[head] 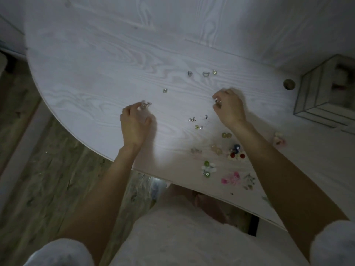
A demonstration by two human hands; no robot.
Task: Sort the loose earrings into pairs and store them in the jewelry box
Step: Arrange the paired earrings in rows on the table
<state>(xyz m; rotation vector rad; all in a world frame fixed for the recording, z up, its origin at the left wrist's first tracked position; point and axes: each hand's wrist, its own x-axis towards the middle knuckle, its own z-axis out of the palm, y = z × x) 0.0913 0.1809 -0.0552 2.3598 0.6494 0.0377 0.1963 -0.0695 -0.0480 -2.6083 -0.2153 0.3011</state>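
Note:
Several loose earrings lie on the white table [115, 77]. My left hand [134, 124] pinches a small silver earring [146, 105] at its fingertips. My right hand [229, 107] holds another small silver earring [218, 101] between curled fingers. Two silver earrings [197, 73] and a pale stud [214, 72] lie further back, one more stud [165, 90] between them and my left hand. Coloured earrings lie near the front edge: red ones [237, 155], green ones [207, 167], pink ones [231, 178]. The glass jewelry box [324, 93] stands at the right.
A small round brass-coloured object [289, 84] sits left of the jewelry box. A pink flower piece [279, 140] lies right of my right forearm. The table's curved edge runs from upper left to lower right; floor shows to the left.

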